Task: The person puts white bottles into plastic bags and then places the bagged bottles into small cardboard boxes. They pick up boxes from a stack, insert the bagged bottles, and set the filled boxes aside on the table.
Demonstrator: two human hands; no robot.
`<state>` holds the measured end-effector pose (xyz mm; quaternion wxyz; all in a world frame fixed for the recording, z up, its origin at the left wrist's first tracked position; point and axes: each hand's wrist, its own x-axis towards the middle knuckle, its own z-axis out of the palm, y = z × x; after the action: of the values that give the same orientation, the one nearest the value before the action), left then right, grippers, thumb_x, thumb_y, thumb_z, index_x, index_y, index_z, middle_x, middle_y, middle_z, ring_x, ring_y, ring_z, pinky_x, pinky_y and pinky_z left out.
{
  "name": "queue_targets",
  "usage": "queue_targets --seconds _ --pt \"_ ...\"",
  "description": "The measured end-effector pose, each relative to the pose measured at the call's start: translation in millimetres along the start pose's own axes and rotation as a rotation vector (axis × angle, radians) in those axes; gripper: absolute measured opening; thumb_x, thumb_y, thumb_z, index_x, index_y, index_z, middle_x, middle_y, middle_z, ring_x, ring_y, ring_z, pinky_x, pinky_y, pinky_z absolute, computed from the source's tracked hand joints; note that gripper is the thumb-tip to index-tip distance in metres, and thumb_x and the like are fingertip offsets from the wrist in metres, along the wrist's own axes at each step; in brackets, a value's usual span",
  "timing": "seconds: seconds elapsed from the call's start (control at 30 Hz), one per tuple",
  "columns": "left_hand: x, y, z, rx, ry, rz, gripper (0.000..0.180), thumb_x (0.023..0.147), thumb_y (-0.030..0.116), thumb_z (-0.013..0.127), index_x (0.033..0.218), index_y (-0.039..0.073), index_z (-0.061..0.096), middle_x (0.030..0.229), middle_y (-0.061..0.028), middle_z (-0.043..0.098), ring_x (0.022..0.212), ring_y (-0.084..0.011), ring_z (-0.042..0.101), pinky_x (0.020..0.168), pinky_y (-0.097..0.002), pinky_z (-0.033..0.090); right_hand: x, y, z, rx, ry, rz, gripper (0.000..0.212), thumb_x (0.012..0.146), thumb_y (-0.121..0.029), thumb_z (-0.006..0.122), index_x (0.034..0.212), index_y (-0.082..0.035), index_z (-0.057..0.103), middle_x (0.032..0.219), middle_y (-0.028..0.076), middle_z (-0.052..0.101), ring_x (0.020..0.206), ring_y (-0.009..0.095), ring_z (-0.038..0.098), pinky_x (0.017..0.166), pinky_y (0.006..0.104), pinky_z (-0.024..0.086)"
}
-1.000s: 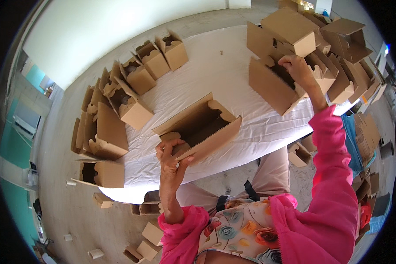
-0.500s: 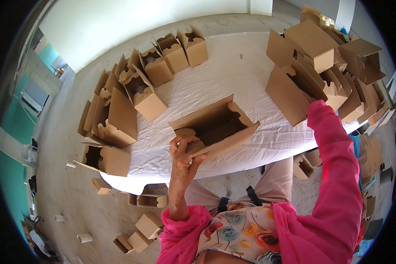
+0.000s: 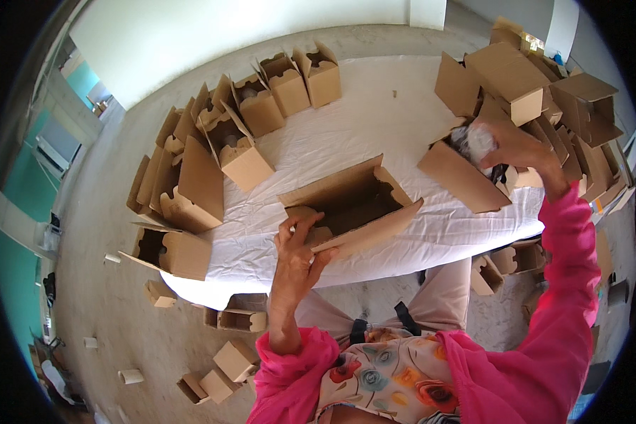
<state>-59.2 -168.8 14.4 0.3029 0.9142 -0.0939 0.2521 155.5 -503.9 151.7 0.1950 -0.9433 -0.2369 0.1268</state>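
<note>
On the white-covered table, an open cardboard box [image 3: 374, 237] lies directly in front of me. My left hand [image 3: 298, 244] is closed on its left end, with the thumb outside and the fingers over the end flap. Dark brown shows inside this box. At the right, my right hand [image 3: 519, 145] grips a bundle wrapped in clear plastic [image 3: 479, 143], whitish with dark parts. The bundle is at the mouth of another open cardboard box [image 3: 463, 177]; what the plastic wraps cannot be made out.
Several open cardboard boxes [image 3: 261, 113] line the table's far left side, some with pale contents. A heap of cardboard boxes [image 3: 505, 71] rises at the right. More small boxes [image 3: 237, 360] and a white roll [image 3: 130, 377] lie on the floor. White cloth [image 3: 374, 99] covers the table.
My right hand, earlier hidden inside the right-hand box, has come up holding the plastic-wrapped bundle. That box has tilted and shifted slightly. My left hand still holds the front box.
</note>
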Motion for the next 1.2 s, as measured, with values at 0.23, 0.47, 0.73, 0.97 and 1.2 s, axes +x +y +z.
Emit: queue_targets --seconds 0.23,0.47,0.73,0.97,1.2 --pt "17 4 -14 0.09 -0.2 0.024 0.036 0.074 0.03 0.073 0.097 0.002 0.067 0.114 -0.0101 0.054 0.112 -0.0284 0.042 0.093 -0.0409 0.032 -45 -12 -18 0.466 0.832 -0.468 0.047 0.082 -0.019 0.069 0.121 0.0 0.052 0.102 0.008 0.063 0.093 0.015 0.061 0.084 0.0267 0.048" --pt "8 -5 -8 0.065 -0.113 0.08 0.026 0.07 0.021 0.074 0.091 0.007 0.07 0.108 -0.01 0.053 0.106 -0.0304 0.041 0.091 -0.0411 0.033 -21 -114 69 0.616 0.325 -0.858 0.065 0.079 -0.015 0.071 0.134 -0.004 0.038 0.121 0.012 0.054 0.108 0.025 0.055 0.093 0.0376 0.044" --pt "-7 3 12 -0.033 0.126 0.061 0.026 0.06 0.012 0.079 0.085 0.013 0.072 0.107 -0.0072 0.049 0.104 -0.0285 0.039 0.091 -0.0393 0.033 50 -137 139 -0.107 -0.21 -0.806 0.049 0.075 -0.004 0.065 0.119 0.001 0.045 0.103 0.02 0.061 0.09 0.038 0.062 0.07 0.0457 0.049" --pt "-14 9 13 -0.021 0.272 -0.008 0.023 0.059 0.009 0.078 0.08 0.011 0.068 0.106 -0.0071 0.049 0.103 -0.0283 0.039 0.09 -0.0419 0.032 57 -192 171 -0.428 -0.522 -0.717 0.029 0.083 -0.022 0.053 0.102 -0.004 0.065 0.102 0.021 0.064 0.096 0.034 0.061 0.082 0.0426 0.048" --pt "-18 10 15 -0.007 0.287 -0.059 0.021 0.063 0.007 0.077 0.081 0.009 0.067 0.113 -0.0096 0.05 0.104 -0.0267 0.041 0.089 -0.04 0.035 39 -179 133 0.054 -0.347 -0.833 0.034 0.08 -0.017 0.062 0.11 0.0 0.058 0.113 0.02 0.06 0.103 0.032 0.059 0.084 0.0387 0.047"
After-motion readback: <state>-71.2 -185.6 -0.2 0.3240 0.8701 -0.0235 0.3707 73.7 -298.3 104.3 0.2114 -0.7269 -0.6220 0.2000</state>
